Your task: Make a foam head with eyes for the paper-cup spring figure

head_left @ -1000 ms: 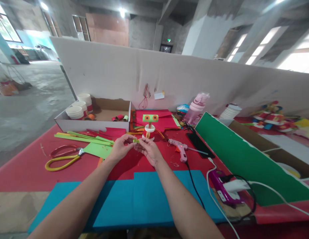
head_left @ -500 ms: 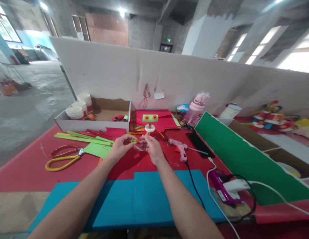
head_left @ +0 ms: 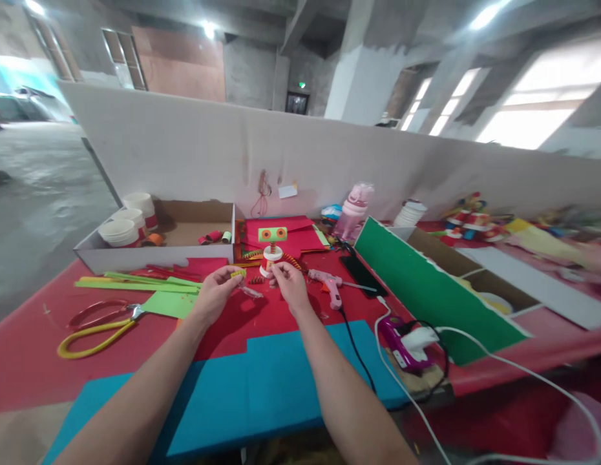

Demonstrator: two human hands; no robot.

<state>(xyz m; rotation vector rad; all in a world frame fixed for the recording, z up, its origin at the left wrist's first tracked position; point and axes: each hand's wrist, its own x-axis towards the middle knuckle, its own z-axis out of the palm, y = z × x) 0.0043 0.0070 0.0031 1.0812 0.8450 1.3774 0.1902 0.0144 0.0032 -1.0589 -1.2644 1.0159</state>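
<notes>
My left hand [head_left: 217, 292] pinches a small yellow-green folded paper spring [head_left: 238, 274] between thumb and fingertips. To its right, my right hand [head_left: 289, 284] has its thumb and fingertips pressed together in front of a paper-cup figure [head_left: 271, 258]; whatever they hold is too small to make out. The figure has a green tube head [head_left: 272, 234] with two orange round eyes and orange-black folded strips at its sides. A small dark folded piece [head_left: 256, 280] lies on the red tabletop between my hands.
Pink glue gun [head_left: 332, 284] with a black cord, phone [head_left: 361, 274] and purple power strip [head_left: 406, 345] at right, beside a green-sided box [head_left: 426, 290]. Yellow-and-red-handled pliers [head_left: 99, 336], paper strips [head_left: 136, 284] and a box with paper cups [head_left: 159, 256] at left.
The view has turned to the right. My hands have moved apart, and the spring has come away from my right fingertips, staying in my left hand.
</notes>
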